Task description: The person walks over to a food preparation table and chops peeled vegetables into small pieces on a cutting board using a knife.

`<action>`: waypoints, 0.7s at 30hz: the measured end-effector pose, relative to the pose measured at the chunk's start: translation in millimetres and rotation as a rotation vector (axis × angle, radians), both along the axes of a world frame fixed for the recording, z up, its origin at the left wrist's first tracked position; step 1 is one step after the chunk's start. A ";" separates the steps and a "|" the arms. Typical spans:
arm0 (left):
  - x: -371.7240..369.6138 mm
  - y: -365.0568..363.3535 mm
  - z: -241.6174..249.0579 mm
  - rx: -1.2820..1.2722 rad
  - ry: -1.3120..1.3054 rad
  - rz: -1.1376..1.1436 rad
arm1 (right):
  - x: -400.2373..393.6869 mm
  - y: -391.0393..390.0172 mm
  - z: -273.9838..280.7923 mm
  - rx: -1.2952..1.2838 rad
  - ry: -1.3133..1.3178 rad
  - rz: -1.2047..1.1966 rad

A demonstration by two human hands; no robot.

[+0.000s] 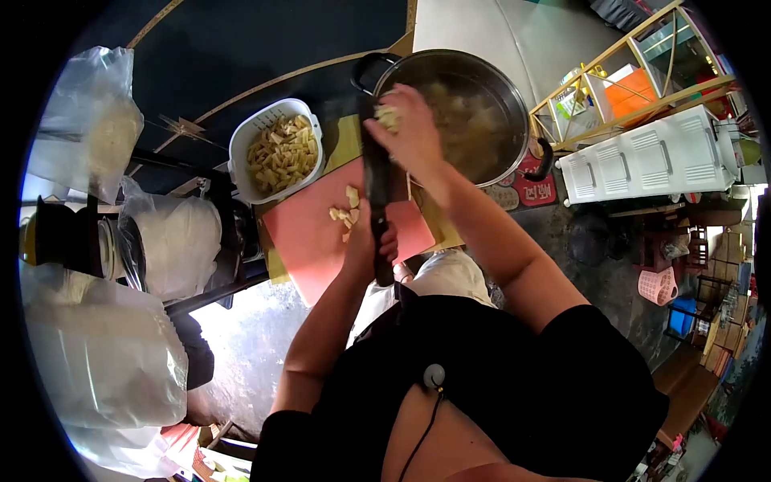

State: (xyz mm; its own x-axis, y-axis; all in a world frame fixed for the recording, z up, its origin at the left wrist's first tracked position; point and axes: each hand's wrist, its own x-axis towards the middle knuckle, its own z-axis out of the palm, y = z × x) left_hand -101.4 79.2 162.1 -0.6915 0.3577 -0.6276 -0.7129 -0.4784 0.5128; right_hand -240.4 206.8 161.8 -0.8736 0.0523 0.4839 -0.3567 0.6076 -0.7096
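My left hand (pixel 371 239) is wrapped round the handle of a large dark knife (pixel 376 169), whose blade points away from me over a pink cutting board (pixel 305 229). Beside that hand several pale chopped pieces (pixel 345 214) lie on the board. My right hand (pixel 414 132) is over the left rim of a big metal pot (pixel 522 104), close to the blade, with pale pieces (pixel 388 118) at its fingers. Cloudy liquid with pieces in it fills the pot. A white basket (pixel 238 153) at the upper left holds many pale cut pieces (pixel 281 157).
Clear plastic bags (pixel 173 241) hang at the left. The pot's black handle (pixel 544 159) sticks out at its right. A white drawer unit (pixel 650 157) stands to the right, near a wooden rack (pixel 610 48). A pink basket (pixel 657 285) is farther right.
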 end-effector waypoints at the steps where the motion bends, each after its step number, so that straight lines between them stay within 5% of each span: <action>1: -5.7 8.0 -0.4 0.013 0.003 0.000 | -4.3 17.6 0.8 -0.038 -0.089 -0.023; 3: -9.7 15.3 -3.5 0.032 0.002 0.006 | -18.9 49.2 -29.8 -0.095 -0.247 -0.095; 9: 31.4 -45.4 -18.2 0.082 0.003 0.124 | -8.0 86.0 -40.8 0.341 -0.571 -0.129; 12: 79.9 -92.1 -46.2 0.112 0.084 0.291 | 9.4 74.8 -38.5 0.256 -0.115 -0.040; 16: 155.6 -136.1 -109.9 0.036 0.003 0.369 | 66.2 3.8 -12.8 0.027 -0.316 0.375; 21: 198.0 -134.2 -165.8 0.089 -0.138 0.515 | 78.2 -66.9 -123.2 0.219 -0.213 0.565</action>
State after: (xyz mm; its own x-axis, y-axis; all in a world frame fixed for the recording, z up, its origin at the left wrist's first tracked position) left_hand 96.6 -55.0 -3.7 -0.7047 0.0504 -0.7077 -0.4325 -0.8213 0.3721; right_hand -162.2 139.9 38.6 -0.8156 -0.5244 0.2443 -0.5293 0.5059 -0.6811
